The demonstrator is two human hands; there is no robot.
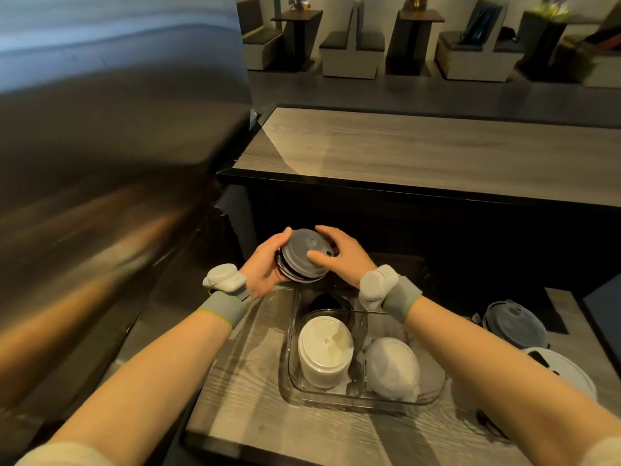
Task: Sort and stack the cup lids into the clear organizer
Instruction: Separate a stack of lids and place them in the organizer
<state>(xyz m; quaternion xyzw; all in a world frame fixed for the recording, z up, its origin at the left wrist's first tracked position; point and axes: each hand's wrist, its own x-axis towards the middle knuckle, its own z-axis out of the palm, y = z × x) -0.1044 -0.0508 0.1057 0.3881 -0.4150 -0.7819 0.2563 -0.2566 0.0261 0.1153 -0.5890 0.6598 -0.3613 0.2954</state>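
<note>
A stack of black cup lids (300,255) is held in the air just beyond the far end of the clear organizer (292,334). My left hand (265,267) cups the stack from the left and below. My right hand (339,255) grips it from the right, thumb lying across the top lid. In the organizer, a stack of white lids (324,349) fills the near left compartment and a bagged bundle of white lids (391,364) lies in the near right one. A dark lid (327,302) shows in the far left compartment.
The organizer stands on a grey wood-grain table (242,398). To the right lie a bagged bundle of grey lids (515,324) and a white lid bundle (561,371). A higher wooden counter (420,153) runs behind; a steel surface (117,146) rises on the left.
</note>
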